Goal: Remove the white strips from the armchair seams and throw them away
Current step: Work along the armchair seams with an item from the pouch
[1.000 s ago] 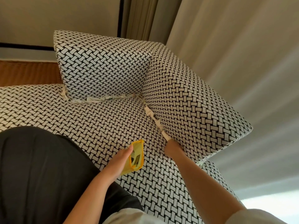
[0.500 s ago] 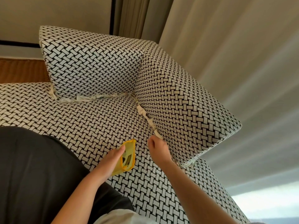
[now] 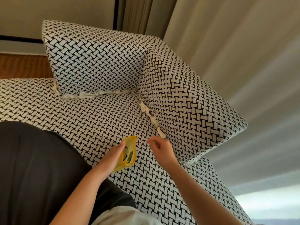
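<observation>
Hard to see: the right hand hovers over the seat with fingertips curled toward each other, and whether they pinch anything is too small to tell
Hidden: the near end of the side strip runs down to just beyond those fingertips; touching or just apart, cannot tell
Cut off: both forearms leave the bottom edge, and a dark garment fills the lower left, covering that part of the seat
Left hand: the left hand is clamped on a yellow pouch, thumb on its outer face, mouth facing the right hand, just beside it
Pouch contents: dark and pale bits show through the opening, unclear what they are
Back strip: the back strip lies crumpled in the seam under the back cushion, well beyond both hands
Armchair: the armchair wears a black-and-white woven print, its arm cushion rising just beyond the right hand
Front corner: a pale scrap pokes out under the arm cushion, to the outside of the right wrist
Surroundings: beige curtains hang behind the arm cushion
</observation>
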The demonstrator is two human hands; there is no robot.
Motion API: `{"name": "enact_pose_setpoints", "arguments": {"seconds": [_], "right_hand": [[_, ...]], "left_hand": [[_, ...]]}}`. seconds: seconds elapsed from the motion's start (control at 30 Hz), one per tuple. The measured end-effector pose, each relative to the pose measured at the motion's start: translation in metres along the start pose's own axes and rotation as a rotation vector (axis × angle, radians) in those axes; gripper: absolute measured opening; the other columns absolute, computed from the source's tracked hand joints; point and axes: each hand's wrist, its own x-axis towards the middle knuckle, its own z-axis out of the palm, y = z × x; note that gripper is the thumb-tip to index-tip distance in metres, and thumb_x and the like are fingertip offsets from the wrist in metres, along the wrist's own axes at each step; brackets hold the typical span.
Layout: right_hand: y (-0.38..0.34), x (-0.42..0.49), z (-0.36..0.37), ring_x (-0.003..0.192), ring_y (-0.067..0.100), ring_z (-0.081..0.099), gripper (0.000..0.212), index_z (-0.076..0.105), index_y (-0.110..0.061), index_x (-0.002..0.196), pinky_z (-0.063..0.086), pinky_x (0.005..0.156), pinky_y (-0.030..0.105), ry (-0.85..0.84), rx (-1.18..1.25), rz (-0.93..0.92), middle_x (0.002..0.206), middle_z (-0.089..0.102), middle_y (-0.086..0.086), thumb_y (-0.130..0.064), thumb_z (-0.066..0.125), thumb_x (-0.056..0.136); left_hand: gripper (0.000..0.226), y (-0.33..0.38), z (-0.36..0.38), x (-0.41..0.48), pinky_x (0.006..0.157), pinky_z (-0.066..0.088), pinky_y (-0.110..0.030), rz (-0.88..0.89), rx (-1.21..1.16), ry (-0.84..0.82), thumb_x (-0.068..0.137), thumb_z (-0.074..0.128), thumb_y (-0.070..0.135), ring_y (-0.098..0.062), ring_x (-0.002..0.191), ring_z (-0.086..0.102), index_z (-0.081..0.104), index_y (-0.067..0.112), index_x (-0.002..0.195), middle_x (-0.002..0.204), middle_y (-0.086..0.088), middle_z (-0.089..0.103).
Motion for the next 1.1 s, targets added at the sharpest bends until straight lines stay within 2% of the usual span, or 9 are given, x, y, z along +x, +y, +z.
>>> {"name": "enact_pose_setpoints", "arguments": {"seconds": [0.13, 0.2, 0.3, 0.4, 0.53, 0.73, 0.97, 1.03, 1.1], "right_hand": [[0.048, 0.001, -0.010, 0.051, 0.003, 0.046, 0.028, 0.049, -0.014, 0.123, 0.039, 0.044, 0.011, 0.084, -0.469, 0.191, 0.073, 0.057, -0.003, -0.015, 0.045, 0.095], [0.059, 0.001, -0.013, 0.066, 0.010, 0.058, 0.029, 0.043, -0.014, 0.127, 0.052, 0.062, 0.020, 0.070, -0.633, 0.247, 0.086, 0.062, 0.002, -0.019, 0.040, 0.098], [0.061, 0.007, -0.016, 0.086, 0.017, 0.064, 0.026, 0.043, -0.014, 0.123, 0.053, 0.076, 0.027, 0.050, -0.806, 0.292, 0.100, 0.064, 0.005, -0.020, 0.038, 0.099], [0.055, 0.016, -0.016, 0.083, 0.016, 0.060, 0.025, 0.045, -0.011, 0.120, 0.051, 0.071, 0.026, 0.005, -0.938, 0.315, 0.102, 0.062, 0.005, -0.010, 0.046, 0.095], [0.042, 0.033, -0.014, 0.076, 0.016, 0.056, 0.024, 0.051, -0.007, 0.118, 0.046, 0.062, 0.024, -0.060, -1.061, 0.323, 0.101, 0.064, 0.005, -0.010, 0.045, 0.096], [0.026, 0.052, -0.009, 0.077, 0.013, 0.053, 0.033, 0.048, -0.008, 0.126, 0.044, 0.061, 0.021, -0.199, -1.262, 0.282, 0.102, 0.059, 0.002, -0.014, 0.049, 0.094], [0.019, 0.047, -0.013, 0.073, 0.012, 0.051, 0.027, 0.052, -0.011, 0.121, 0.044, 0.059, 0.022, -0.123, -1.238, 0.189, 0.092, 0.058, 0.002, -0.014, 0.050, 0.094], [0.011, 0.043, -0.015, 0.072, 0.012, 0.053, 0.023, 0.053, -0.011, 0.118, 0.046, 0.059, 0.022, -0.065, -1.112, 0.168, 0.089, 0.057, 0.001, -0.016, 0.046, 0.096], [0.001, 0.034, -0.015, 0.064, 0.009, 0.053, 0.019, 0.055, -0.011, 0.107, 0.047, 0.055, 0.020, -0.061, -0.826, 0.077, 0.086, 0.060, 0.001, -0.020, 0.042, 0.097]], "left_hand": [[0.060, 0.005, -0.001, -0.005, 0.106, 0.026, -0.031, -0.004, 0.031, -0.007, 0.097, 0.022, 0.051, -0.025, 0.136, 0.031, 0.032, 0.013, 0.143, 0.148, -0.009, 0.035], [0.062, 0.007, 0.001, -0.011, 0.099, 0.025, -0.028, 0.014, 0.078, -0.043, 0.096, 0.016, 0.052, -0.023, 0.133, 0.033, 0.030, 0.015, 0.144, 0.145, -0.007, 0.036], [0.063, 0.009, 0.002, -0.018, 0.092, 0.024, -0.027, 0.028, 0.095, -0.070, 0.094, 0.013, 0.053, -0.018, 0.119, 0.038, 0.030, 0.016, 0.143, 0.142, -0.009, 0.037], [0.064, 0.009, 0.001, -0.018, 0.088, 0.023, -0.026, 0.029, 0.093, -0.076, 0.094, 0.013, 0.055, -0.011, 0.105, 0.032, 0.029, 0.017, 0.143, 0.142, -0.009, 0.037], [0.068, 0.005, 0.000, -0.014, 0.090, 0.023, -0.027, 0.023, 0.069, -0.093, 0.091, 0.014, 0.059, -0.010, 0.108, 0.032, 0.028, 0.018, 0.144, 0.141, -0.006, 0.038], [0.096, -0.001, -0.006, -0.011, 0.100, 0.034, -0.035, 0.035, 0.049, -0.133, 0.063, 0.020, 0.091, -0.015, 0.114, 0.047, 0.044, 0.025, 0.127, 0.126, 0.000, 0.050], [0.088, -0.002, -0.005, -0.012, 0.088, 0.034, -0.029, 0.014, 0.055, -0.126, 0.065, 0.020, 0.085, -0.015, 0.112, 0.046, 0.041, 0.025, 0.126, 0.124, 0.000, 0.048], [0.082, -0.002, -0.005, -0.010, 0.078, 0.036, -0.025, 0.019, 0.061, -0.126, 0.070, 0.019, 0.086, -0.012, 0.105, 0.047, 0.041, 0.026, 0.121, 0.122, 0.000, 0.049], [0.070, -0.002, -0.005, -0.009, 0.079, 0.035, -0.024, 0.021, 0.053, -0.124, 0.074, 0.018, 0.081, -0.011, 0.105, 0.044, 0.038, 0.029, 0.117, 0.120, 0.001, 0.046]]}}
